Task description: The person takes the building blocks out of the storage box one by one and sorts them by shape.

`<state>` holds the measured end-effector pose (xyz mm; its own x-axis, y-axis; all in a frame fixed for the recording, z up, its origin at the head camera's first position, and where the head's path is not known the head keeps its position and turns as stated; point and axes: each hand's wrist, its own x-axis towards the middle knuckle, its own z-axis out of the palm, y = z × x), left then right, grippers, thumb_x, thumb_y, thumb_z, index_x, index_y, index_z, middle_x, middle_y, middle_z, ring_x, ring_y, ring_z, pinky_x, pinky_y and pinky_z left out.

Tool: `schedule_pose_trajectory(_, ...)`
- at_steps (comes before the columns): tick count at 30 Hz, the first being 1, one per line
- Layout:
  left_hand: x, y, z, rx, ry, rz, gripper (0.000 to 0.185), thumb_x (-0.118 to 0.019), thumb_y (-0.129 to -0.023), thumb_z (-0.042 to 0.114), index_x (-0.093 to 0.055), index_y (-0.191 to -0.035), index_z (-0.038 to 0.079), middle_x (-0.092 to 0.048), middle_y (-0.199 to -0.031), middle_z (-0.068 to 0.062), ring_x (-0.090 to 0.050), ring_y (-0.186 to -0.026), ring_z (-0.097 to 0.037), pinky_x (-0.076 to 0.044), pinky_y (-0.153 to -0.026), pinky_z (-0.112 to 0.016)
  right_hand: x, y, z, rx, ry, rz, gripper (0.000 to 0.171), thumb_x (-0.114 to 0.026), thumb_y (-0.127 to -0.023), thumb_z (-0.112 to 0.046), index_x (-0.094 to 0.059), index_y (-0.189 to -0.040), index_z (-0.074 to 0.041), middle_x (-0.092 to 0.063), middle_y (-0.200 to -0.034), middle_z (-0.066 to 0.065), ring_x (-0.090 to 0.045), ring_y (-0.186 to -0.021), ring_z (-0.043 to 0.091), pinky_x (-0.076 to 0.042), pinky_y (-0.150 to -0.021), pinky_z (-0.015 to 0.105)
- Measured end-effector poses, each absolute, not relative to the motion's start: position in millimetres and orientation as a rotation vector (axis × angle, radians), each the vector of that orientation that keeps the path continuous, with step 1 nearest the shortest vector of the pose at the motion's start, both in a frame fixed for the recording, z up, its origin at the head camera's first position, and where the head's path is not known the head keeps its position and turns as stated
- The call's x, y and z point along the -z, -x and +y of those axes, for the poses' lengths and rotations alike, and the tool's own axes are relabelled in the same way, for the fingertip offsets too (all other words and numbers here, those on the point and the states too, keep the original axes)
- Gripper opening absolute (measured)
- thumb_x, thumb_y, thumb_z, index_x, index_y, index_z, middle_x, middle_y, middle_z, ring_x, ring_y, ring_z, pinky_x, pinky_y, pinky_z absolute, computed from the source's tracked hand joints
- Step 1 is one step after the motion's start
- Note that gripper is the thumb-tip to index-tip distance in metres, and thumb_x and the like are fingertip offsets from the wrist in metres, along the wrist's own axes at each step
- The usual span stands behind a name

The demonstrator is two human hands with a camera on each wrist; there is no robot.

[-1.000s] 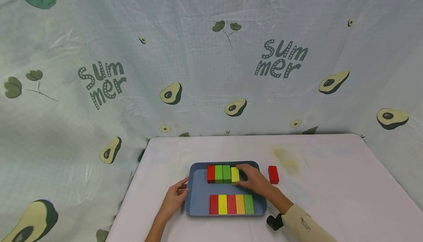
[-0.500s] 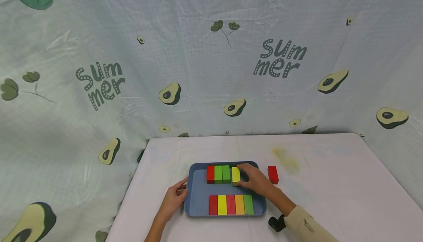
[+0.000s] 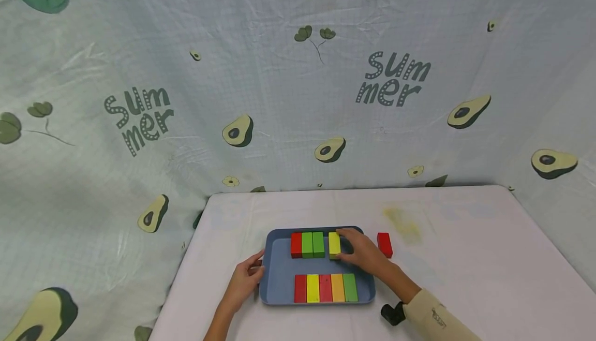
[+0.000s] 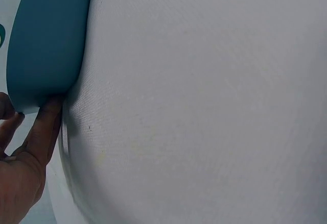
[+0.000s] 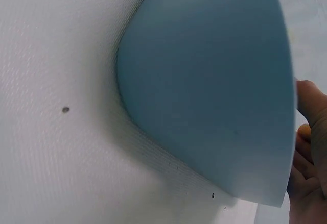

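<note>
My right hand [image 3: 365,253] pinches a yellow block [image 3: 334,246] between thumb and fingers, in the back part of the blue-grey tray [image 3: 298,267]. A gap separates this block from the green block [image 3: 318,245] to its left, which sits beside another green block [image 3: 307,245] and a red block [image 3: 296,245]. At the tray's left edge, my left hand [image 3: 244,280] rests its fingers against the rim and outer wall. The left wrist view shows those fingers [image 4: 43,127] touching the tray's side [image 4: 48,40]. In the right wrist view, the tray wall [image 5: 209,91] hides the blocks.
A front row in the tray holds red [image 3: 300,288], yellow [image 3: 313,288], red [image 3: 325,288], orange [image 3: 337,287] and green [image 3: 350,287] blocks. Another red block [image 3: 384,245] lies on the white table [image 3: 456,258], right of the tray. A printed curtain [image 3: 279,82] hangs behind.
My right hand has shifted the yellow block slightly right, widening the gap from the green blocks. The left hand stays at the tray's edge. The head view has shifted a little.
</note>
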<state>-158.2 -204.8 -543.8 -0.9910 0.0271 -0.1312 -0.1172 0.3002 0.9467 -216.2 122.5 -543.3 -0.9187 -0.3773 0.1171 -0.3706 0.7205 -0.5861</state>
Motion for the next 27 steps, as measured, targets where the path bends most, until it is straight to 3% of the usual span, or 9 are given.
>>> schedule_pose_trajectory(9, 537.8, 154.9, -202.7, -1.798, 0.046, 2.417, 0.047, -0.054, -0.092, 0.0, -0.044, -0.138, -0.003, -0.056, -0.111, -0.022, -0.06, -0.094, -0.029, -0.05, -0.064, -0.033, 538.1, 214.6, 127.8, 1.01, 0.657, 2.942, 0.066, -0.081, -0.074, -0.026, -0.053, -0.131, -0.005, -0.054, -0.127, 0.01, -0.053, -0.113, 0.025, -0.047, -0.087, 0.04)
schedule_pose_trajectory(15, 514.9, 148.4, -197.4, -1.817, 0.018, 2.396, 0.046, -0.051, -0.092, -0.005, -0.041, -0.136, -0.009, -0.054, -0.111, -0.029, -0.058, -0.097, -0.038, -0.051, -0.065, -0.039, 533.7, 216.8, 133.1, 1.027, 0.685, 2.959, 0.065, -0.081, -0.075, -0.022, -0.052, -0.131, -0.004, -0.054, -0.127, 0.01, -0.053, -0.112, 0.025, -0.046, -0.088, 0.04)
schedule_pose_trajectory(27, 503.0, 145.3, -192.0, -1.777, 0.054, 2.415, 0.046, -0.051, -0.091, -0.005, -0.042, -0.136, -0.009, -0.054, -0.111, -0.029, -0.058, -0.097, -0.037, -0.051, -0.064, -0.038, 519.6, 228.4, 157.2, 1.037, 0.716, 3.041, 0.064, -0.08, -0.076, -0.022, -0.052, -0.129, 0.001, -0.054, -0.127, 0.015, -0.052, -0.115, 0.031, -0.044, -0.09, 0.045)
